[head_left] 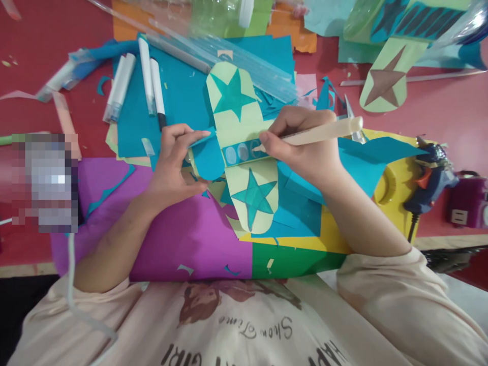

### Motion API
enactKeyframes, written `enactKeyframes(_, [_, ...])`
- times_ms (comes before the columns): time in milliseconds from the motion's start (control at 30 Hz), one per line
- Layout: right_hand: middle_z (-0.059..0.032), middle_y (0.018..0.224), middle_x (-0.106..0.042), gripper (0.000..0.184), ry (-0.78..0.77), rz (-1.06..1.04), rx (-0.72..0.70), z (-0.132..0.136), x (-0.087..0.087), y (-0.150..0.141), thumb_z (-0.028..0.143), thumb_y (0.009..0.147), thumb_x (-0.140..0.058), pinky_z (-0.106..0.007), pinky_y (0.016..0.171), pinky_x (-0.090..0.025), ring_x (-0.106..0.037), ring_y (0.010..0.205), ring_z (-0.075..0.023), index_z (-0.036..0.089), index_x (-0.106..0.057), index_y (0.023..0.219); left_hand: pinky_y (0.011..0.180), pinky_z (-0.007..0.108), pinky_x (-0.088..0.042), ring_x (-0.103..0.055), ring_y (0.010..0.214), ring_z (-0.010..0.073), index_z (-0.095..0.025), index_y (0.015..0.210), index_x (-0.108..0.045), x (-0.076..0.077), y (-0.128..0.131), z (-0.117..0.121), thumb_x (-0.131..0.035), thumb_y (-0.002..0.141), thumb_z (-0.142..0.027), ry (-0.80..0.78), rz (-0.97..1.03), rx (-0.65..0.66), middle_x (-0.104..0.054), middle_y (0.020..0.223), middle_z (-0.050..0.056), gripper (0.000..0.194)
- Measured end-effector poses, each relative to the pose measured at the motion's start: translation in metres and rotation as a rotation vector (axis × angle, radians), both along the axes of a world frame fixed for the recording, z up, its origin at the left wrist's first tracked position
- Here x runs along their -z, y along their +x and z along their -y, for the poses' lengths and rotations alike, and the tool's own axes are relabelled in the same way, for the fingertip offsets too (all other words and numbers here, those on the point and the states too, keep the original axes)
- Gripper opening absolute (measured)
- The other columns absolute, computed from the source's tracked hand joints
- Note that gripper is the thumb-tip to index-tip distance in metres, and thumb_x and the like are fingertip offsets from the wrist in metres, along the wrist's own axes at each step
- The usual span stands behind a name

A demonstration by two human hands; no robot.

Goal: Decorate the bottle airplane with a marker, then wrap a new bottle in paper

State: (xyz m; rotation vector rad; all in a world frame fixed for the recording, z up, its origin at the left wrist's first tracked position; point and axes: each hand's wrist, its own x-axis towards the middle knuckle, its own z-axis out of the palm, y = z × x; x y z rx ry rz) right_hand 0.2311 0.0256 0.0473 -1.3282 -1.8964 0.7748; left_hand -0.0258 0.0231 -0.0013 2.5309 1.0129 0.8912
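A pale green paper airplane cutout [238,129] lies in front of me, with a teal star on each wing and a blue strip [233,154] across its body. Whitish ovals show along that strip. My right hand [305,140] is closed round a cream-coloured marker [324,133], its tip touching the strip near the third oval. My left hand [175,160] grips the cutout's blue tail end [210,157], index finger on the raised blue flap and thumb below. The part of the body under my right hand is hidden.
Several white markers [122,86] lie at the upper left. A glue gun [430,178] rests at the right. Blue paper [171,86], purple sheet [190,239] and scraps cover the red table. A star-marked green piece with a bottle [404,20] stands upper right.
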Motion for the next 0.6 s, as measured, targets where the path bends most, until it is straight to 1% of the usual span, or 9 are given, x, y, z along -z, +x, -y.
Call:
enactKeyframes(133, [0.0014, 0.057, -0.052, 0.041, 0.017, -0.010, 0.028, 0.0000, 0.0026, 0.0008, 0.053, 0.087, -0.058, -0.030, 0.054, -0.047, -0.052, 0.056, -0.0131, 0.022, -0.047, 0.062, 0.088, 0.043, -0.056, -0.052, 0.114, 0.0262, -0.023, 0.136, -0.042, 0.0003, 0.0003, 0.0006, -0.057, 0.080, -0.039, 0.015, 0.002, -0.005, -0.041, 0.114, 0.008, 0.060])
enactKeyframes(300, [0.0013, 0.056, -0.054, 0.044, 0.060, -0.047, 0.059, -0.0007, 0.0045, 0.0007, 0.057, 0.086, -0.058, -0.030, 0.050, -0.046, -0.049, 0.052, -0.0115, 0.022, -0.046, 0.062, 0.089, 0.043, -0.056, -0.052, 0.114, 0.0273, -0.019, 0.135, -0.043, 0.0007, -0.0002, 0.0003, -0.058, 0.079, -0.038, 0.016, -0.016, 0.000, -0.040, 0.115, 0.010, 0.061])
enactKeyframes(500, [0.0002, 0.057, -0.057, 0.042, 0.081, -0.034, 0.058, -0.0011, 0.0077, 0.0028, 0.055, 0.087, -0.057, -0.029, 0.050, -0.047, -0.054, 0.055, -0.0126, 0.023, -0.049, 0.062, 0.090, 0.046, -0.055, -0.052, 0.113, 0.0263, -0.026, 0.136, -0.042, 0.0008, -0.0001, 0.0004, -0.060, 0.080, -0.044, -0.034, 0.005, -0.011, -0.042, 0.115, 0.008, 0.062])
enactKeyframes(600, [0.0008, 0.056, -0.056, 0.042, 0.076, -0.011, 0.048, -0.0003, 0.0055, 0.0021, 0.054, 0.087, -0.057, -0.028, 0.049, -0.045, -0.052, 0.054, -0.0121, 0.022, -0.049, 0.061, 0.091, 0.047, -0.055, -0.052, 0.113, 0.0265, -0.026, 0.135, -0.044, 0.0009, 0.0006, 0.0011, -0.060, 0.079, -0.046, -0.037, 0.018, -0.030, -0.043, 0.115, 0.008, 0.062])
